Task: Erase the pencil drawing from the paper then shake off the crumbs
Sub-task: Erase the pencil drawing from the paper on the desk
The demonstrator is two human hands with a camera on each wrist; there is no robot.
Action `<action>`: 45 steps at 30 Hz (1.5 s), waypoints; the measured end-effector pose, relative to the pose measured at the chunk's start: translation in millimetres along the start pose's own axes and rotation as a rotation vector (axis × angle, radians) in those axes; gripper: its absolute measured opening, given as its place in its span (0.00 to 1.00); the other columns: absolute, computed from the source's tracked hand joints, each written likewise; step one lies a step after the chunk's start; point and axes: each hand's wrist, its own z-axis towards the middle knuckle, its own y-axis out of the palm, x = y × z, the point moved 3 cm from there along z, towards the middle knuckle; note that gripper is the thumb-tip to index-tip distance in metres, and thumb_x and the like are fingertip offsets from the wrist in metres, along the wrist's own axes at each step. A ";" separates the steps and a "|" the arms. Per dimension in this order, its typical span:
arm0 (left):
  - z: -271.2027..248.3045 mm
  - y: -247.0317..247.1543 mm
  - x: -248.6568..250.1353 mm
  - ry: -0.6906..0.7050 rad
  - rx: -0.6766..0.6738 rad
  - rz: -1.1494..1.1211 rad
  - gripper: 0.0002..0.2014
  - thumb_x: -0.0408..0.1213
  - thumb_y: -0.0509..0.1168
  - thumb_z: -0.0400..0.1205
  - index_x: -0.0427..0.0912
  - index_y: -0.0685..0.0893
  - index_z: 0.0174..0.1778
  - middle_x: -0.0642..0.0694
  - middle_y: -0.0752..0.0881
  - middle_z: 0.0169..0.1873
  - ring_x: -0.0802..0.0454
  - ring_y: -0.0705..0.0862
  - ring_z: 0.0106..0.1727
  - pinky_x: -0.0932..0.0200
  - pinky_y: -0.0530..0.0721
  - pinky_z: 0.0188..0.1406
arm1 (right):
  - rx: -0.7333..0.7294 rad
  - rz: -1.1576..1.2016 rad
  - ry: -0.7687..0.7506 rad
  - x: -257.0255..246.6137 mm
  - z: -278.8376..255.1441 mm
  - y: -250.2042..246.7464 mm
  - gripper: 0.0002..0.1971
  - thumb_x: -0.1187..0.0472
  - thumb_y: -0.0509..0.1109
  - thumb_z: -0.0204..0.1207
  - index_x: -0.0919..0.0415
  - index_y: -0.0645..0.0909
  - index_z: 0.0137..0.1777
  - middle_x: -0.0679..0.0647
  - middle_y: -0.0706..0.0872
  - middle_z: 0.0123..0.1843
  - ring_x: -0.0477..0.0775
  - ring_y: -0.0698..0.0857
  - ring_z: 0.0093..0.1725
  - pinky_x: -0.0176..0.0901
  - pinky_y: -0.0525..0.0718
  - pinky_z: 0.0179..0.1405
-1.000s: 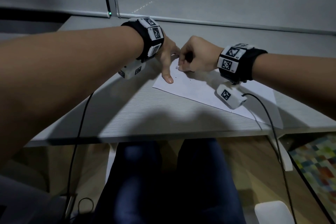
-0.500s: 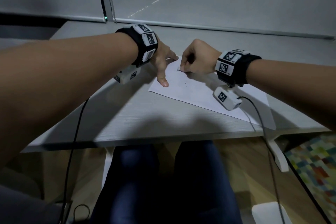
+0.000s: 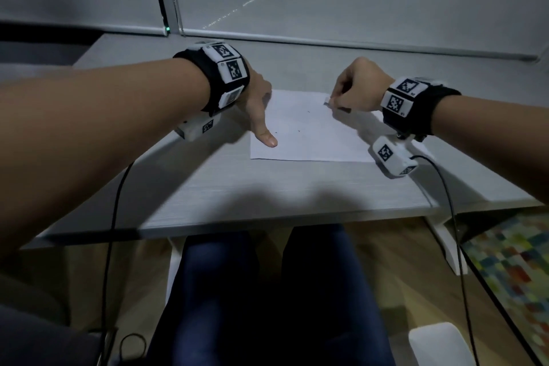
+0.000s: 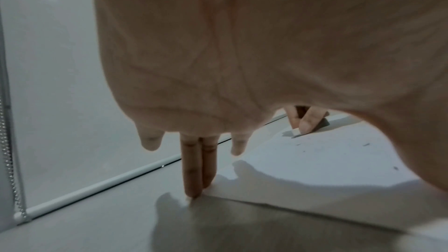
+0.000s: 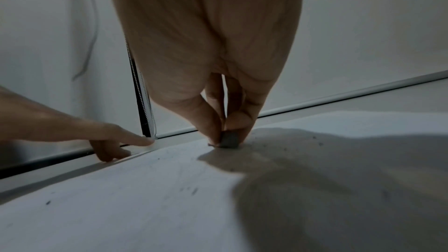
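Observation:
A white sheet of paper (image 3: pixel 309 134) lies flat on the grey desk (image 3: pixel 237 193). Dark eraser crumbs (image 3: pixel 298 130) speckle it. My left hand (image 3: pixel 258 110) is spread over the sheet's left edge, thumb pointing toward me, and straight fingertips (image 4: pixel 194 189) press the far left corner. My right hand (image 3: pixel 356 89) pinches a small white eraser (image 3: pixel 327 101) against the paper near its far right part; in the right wrist view the eraser (image 5: pixel 229 142) sits between thumb and fingers on the paper (image 5: pixel 145 208). Faint pencil traces (image 5: pixel 189 191) show on the sheet.
A window blind with a bead chain (image 4: pixel 7 141) runs along the desk's far edge. Black cables (image 3: pixel 113 217) hang from both wrist cameras over the front edge. My legs (image 3: pixel 267 291) are under the desk. A colourful mat (image 3: pixel 511 264) lies on the floor at right.
My hands have spread apart: the right hand with the eraser has slid rightward across the sheet, away from the left hand. The view has turned, so the paper now lies square to me.

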 end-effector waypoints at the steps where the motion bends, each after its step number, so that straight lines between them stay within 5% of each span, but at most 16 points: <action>1: -0.9 3.8 0.9 0.008 0.019 0.004 0.62 0.85 0.76 0.48 0.50 0.73 0.73 0.44 0.79 0.68 0.40 0.80 0.63 0.49 0.78 0.56 | -0.012 -0.004 0.015 -0.7 0.5 2.3 0.02 0.61 0.83 0.70 0.59 0.95 0.39 0.55 0.94 0.37 0.51 0.88 0.36 0.44 0.90 0.41; 3: -0.9 10.3 1.8 0.005 0.090 0.020 0.71 0.89 0.70 0.48 0.66 0.58 0.89 0.41 0.72 0.81 0.36 0.74 0.79 0.41 0.74 0.72 | -0.031 -0.012 0.024 -5.1 0.7 6.5 0.00 0.62 0.82 0.68 0.58 0.95 0.38 0.55 0.94 0.37 0.54 0.91 0.40 0.48 0.92 0.45; 5: -3.9 12.1 4.6 0.024 0.150 0.040 0.72 0.93 0.61 0.46 0.74 0.49 0.89 0.44 0.65 0.83 0.34 0.66 0.84 0.33 0.68 0.78 | -0.020 0.008 0.003 -12.7 1.9 7.7 0.01 0.63 0.81 0.68 0.58 0.94 0.38 0.55 0.94 0.37 0.53 0.90 0.39 0.46 0.92 0.41; 9: -4.1 8.1 10.4 0.078 0.105 0.005 0.75 0.93 0.63 0.46 0.64 0.54 0.92 0.48 0.62 0.85 0.35 0.66 0.86 0.31 0.69 0.76 | -0.004 0.094 -0.120 -39.5 2.4 12.8 0.01 0.60 0.81 0.68 0.56 0.94 0.38 0.51 0.93 0.34 0.42 0.83 0.28 0.32 0.79 0.31; 16: -4.7 8.1 15.7 0.014 0.074 -0.069 0.75 0.86 0.74 0.47 0.64 0.54 0.92 0.50 0.63 0.83 0.37 0.69 0.84 0.36 0.73 0.73 | -0.058 0.058 -0.167 -44.9 0.9 20.5 0.03 0.62 0.81 0.69 0.58 0.93 0.34 0.50 0.91 0.29 0.41 0.82 0.25 0.37 0.81 0.33; 20: -8.7 7.4 18.0 0.010 0.072 -0.097 0.78 0.86 0.73 0.42 0.65 0.54 0.92 0.51 0.62 0.84 0.36 0.68 0.85 0.35 0.72 0.75 | -0.045 -0.061 -0.114 -38.7 1.5 7.3 0.03 0.64 0.80 0.67 0.60 0.92 0.33 0.55 0.93 0.32 0.54 0.89 0.33 0.50 0.93 0.40; 26: -8.9 4.7 19.9 -0.009 0.098 -0.081 0.69 0.81 0.77 0.54 0.59 0.58 0.91 0.48 0.67 0.79 0.37 0.75 0.77 0.45 0.74 0.57 | -0.123 0.082 -0.287 -79.4 -22.8 25.3 0.02 0.60 0.81 0.67 0.56 0.93 0.35 0.50 0.93 0.32 0.44 0.86 0.30 0.36 0.87 0.35; 30: -6.6 5.4 18.6 -0.016 0.093 -0.087 0.71 0.82 0.77 0.51 0.62 0.57 0.91 0.49 0.67 0.79 0.36 0.74 0.78 0.45 0.73 0.56 | -0.106 0.024 -0.232 -63.7 -20.0 21.0 0.02 0.62 0.80 0.66 0.58 0.93 0.33 0.50 0.92 0.31 0.47 0.86 0.31 0.41 0.89 0.38; 34: -9.0 5.6 17.9 -0.005 0.078 -0.079 0.72 0.81 0.78 0.50 0.63 0.56 0.91 0.50 0.64 0.81 0.36 0.73 0.79 0.44 0.74 0.57 | -0.079 -0.048 -0.129 -28.2 -19.8 3.0 0.04 0.62 0.82 0.65 0.56 0.92 0.31 0.50 0.93 0.32 0.51 0.92 0.36 0.48 0.94 0.42; 38: -20.1 2.2 10.1 -0.012 0.029 -0.037 0.75 0.78 0.79 0.46 0.61 0.55 0.91 0.48 0.63 0.83 0.35 0.72 0.81 0.40 0.76 0.63 | -0.050 -0.022 -0.036 1.5 -27.4 -15.5 0.05 0.64 0.83 0.66 0.57 0.93 0.32 0.48 0.91 0.28 0.40 0.82 0.24 0.43 0.87 0.34; 40: -25.5 4.6 -0.2 -0.018 0.010 -0.048 0.74 0.76 0.81 0.48 0.61 0.55 0.91 0.48 0.62 0.84 0.36 0.70 0.83 0.38 0.76 0.69 | -0.035 0.021 -0.001 9.4 -31.2 -21.1 0.03 0.66 0.82 0.64 0.59 0.93 0.32 0.51 0.91 0.27 0.43 0.81 0.23 0.47 0.87 0.34; 45: -31.6 8.1 -13.4 -0.030 -0.010 -0.041 0.67 0.67 0.86 0.59 0.62 0.55 0.91 0.48 0.60 0.86 0.36 0.65 0.86 0.34 0.73 0.78 | -0.048 0.135 -0.096 -25.8 -33.5 -12.7 0.01 0.63 0.83 0.64 0.61 0.94 0.34 0.57 0.93 0.32 0.47 0.86 0.28 0.44 0.89 0.37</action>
